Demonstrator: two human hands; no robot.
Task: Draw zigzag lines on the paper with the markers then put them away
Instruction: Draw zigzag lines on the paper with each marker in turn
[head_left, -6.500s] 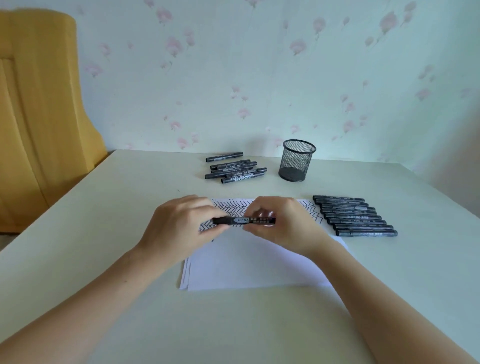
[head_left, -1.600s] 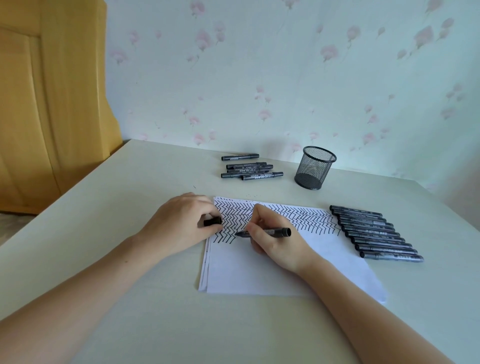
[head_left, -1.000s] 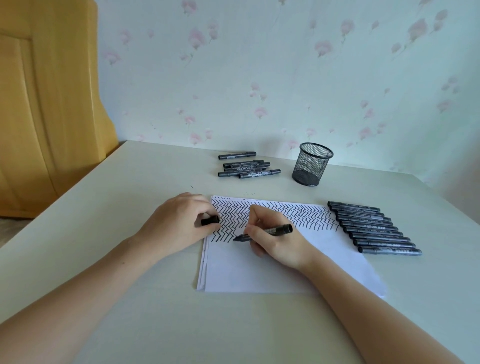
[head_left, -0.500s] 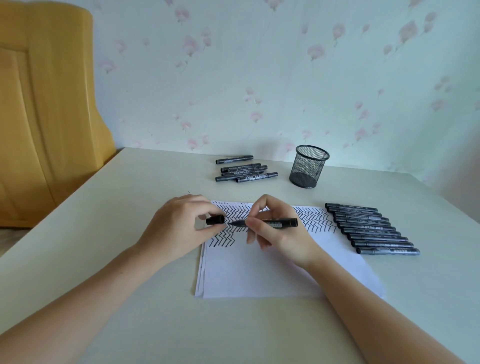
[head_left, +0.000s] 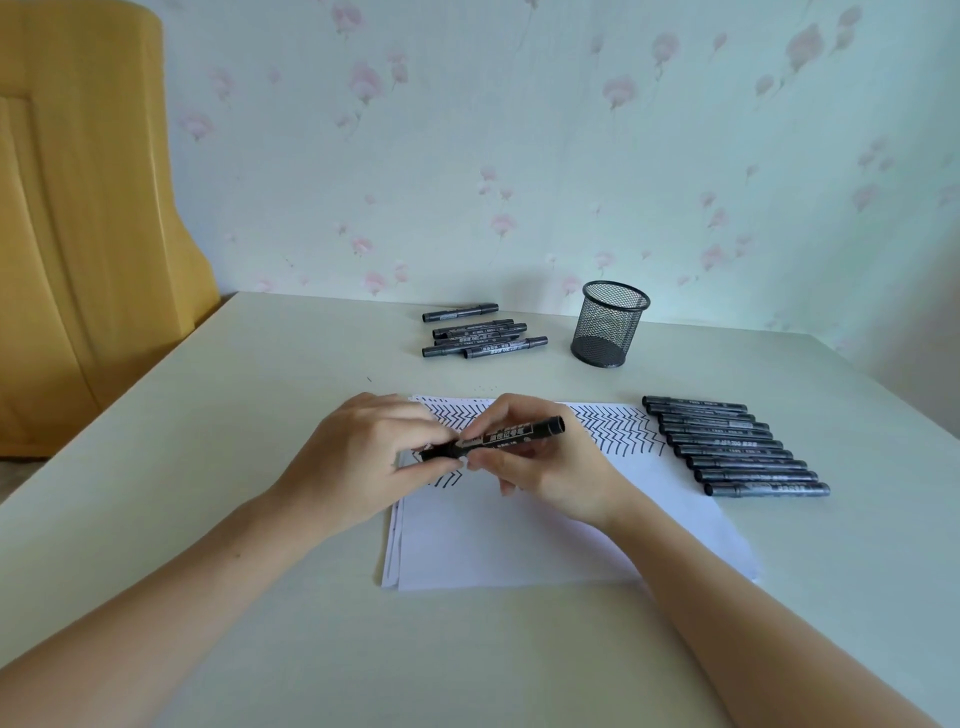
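Marker (head_left: 506, 439) pinched by both hands above paper (head_left: 545, 535) | left hand (head_left: 358, 462) grips cap end | right hand (head_left: 545, 467) grips barrel | mesh cup (head_left: 610, 325) far right

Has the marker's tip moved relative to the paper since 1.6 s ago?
Yes. The marker is lifted off the paper, its tip end now at the left hand, with the right hand holding the barrel.
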